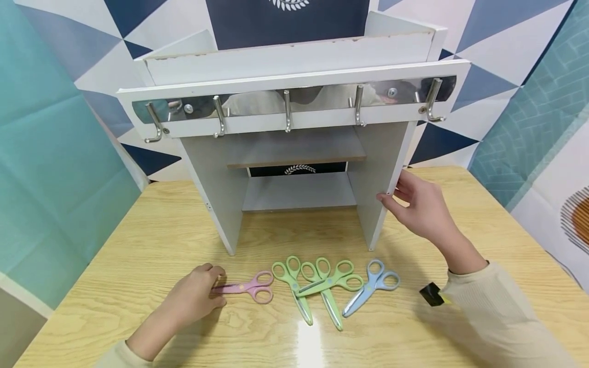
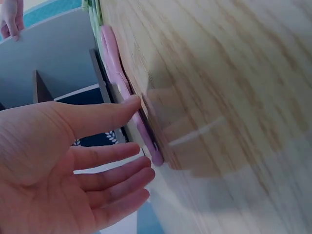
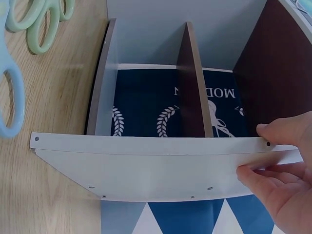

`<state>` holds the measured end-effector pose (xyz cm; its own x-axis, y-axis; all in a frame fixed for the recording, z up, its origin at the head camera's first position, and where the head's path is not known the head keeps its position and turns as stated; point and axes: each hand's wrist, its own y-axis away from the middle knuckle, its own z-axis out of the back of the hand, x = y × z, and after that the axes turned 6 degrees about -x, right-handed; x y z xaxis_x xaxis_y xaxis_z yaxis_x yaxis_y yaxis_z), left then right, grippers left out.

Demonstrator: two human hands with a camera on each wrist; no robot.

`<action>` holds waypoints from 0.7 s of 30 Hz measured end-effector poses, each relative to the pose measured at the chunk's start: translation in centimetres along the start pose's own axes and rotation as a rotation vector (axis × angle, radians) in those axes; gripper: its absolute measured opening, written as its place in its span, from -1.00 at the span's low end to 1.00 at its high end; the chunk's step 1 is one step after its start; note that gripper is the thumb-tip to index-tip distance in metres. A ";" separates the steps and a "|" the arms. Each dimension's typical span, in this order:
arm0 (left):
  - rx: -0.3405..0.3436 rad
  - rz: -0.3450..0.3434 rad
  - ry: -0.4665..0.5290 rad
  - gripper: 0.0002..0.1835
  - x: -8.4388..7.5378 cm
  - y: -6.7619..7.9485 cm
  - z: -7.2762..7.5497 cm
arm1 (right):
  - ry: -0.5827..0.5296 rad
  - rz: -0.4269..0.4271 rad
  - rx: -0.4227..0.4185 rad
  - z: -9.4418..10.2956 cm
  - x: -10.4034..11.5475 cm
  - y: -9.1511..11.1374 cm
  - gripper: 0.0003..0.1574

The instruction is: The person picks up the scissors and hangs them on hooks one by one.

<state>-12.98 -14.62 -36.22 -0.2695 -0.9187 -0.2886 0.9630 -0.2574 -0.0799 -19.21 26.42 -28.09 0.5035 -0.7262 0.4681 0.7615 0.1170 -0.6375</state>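
A white shelf unit with a hook rail stands on the table. My right hand pinches the front edge of its right side panel between thumb and fingers. Pink scissors lie flat on the table, their handles pointing right. Over the blade end is my left hand, low at the tabletop. In the left wrist view its thumb overlaps the scissors, and the other fingers extend loosely beside the blade tip.
Three green scissors lie to the right of the pink ones, overlapping one another, with blue scissors beside them. Metal hooks jut from the rail. A patterned cloth hangs behind the wooden table.
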 end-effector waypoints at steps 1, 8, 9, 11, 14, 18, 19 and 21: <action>0.001 -0.007 0.009 -0.60 0.0 0.0 0.0 | 0.000 -0.003 0.001 0.0 0.0 0.0 -0.37; -0.011 -0.131 0.015 -0.71 -0.2 -0.3 -0.7 | -0.005 -0.014 0.008 0.0 0.0 0.0 -0.38; -0.014 -0.146 0.015 -0.72 -0.2 -0.4 -0.8 | -0.006 -0.015 0.009 -0.1 0.0 0.0 -0.38; -0.014 -0.161 0.024 -0.75 -0.3 -0.5 -0.9 | -0.008 -0.018 0.011 -0.1 -0.1 0.0 -0.38; -0.019 -0.183 0.040 -0.77 -0.3 -0.6 -1.0 | -0.008 -0.020 0.012 -0.1 -0.1 0.1 -0.38; -0.036 -0.216 0.048 -0.78 -0.2 -0.7 -1.1 | -0.009 -0.017 0.005 0.0 -0.2 0.0 -0.38; -0.041 -0.222 0.048 -0.79 -0.2 -0.8 -1.1 | -0.007 -0.016 0.004 0.0 -0.2 0.0 -0.38; -0.050 -0.232 0.049 -0.81 -0.2 -0.9 -1.1 | -0.003 -0.013 0.003 0.1 -0.2 -0.1 -0.38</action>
<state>-13.82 -13.87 -37.18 -0.4847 -0.8207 -0.3024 0.8743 -0.4440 -0.1964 -19.34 26.59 -28.06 0.4942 -0.7260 0.4783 0.7694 0.1092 -0.6293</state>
